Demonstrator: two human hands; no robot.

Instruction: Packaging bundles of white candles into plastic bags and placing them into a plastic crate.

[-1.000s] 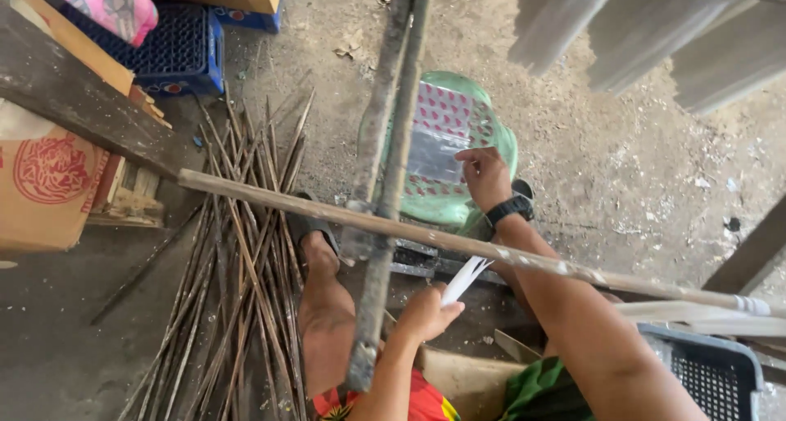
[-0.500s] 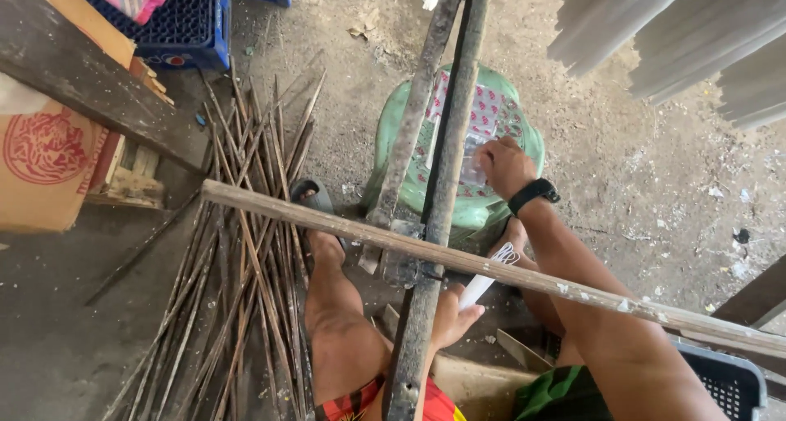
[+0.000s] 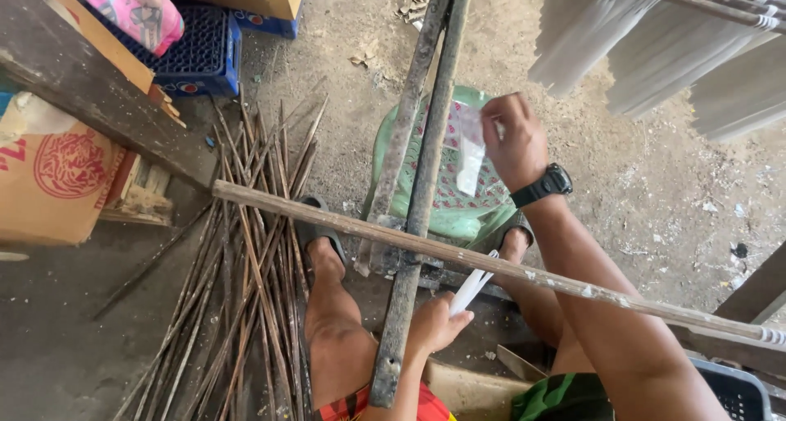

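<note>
White strips (image 3: 472, 288) stick up from the closed left-hand grip (image 3: 432, 326), beneath the pole (image 3: 491, 265).

Bright, even daylight, soft shadows, sharp focus, slight wide-angle edge distortion.

We look down on a dusty dirt floor (image 3: 655, 192) in even daylight. At ten o'clock sits a blue crate (image 3: 196, 52) beside a dark wooden beam (image 3: 74, 77), with a cardboard box (image 3: 49, 175) at nine. Thin sticks (image 3: 246, 265) lie scattered at seven. Pale sheets (image 3: 655, 44) hang at two o'clock.
</note>
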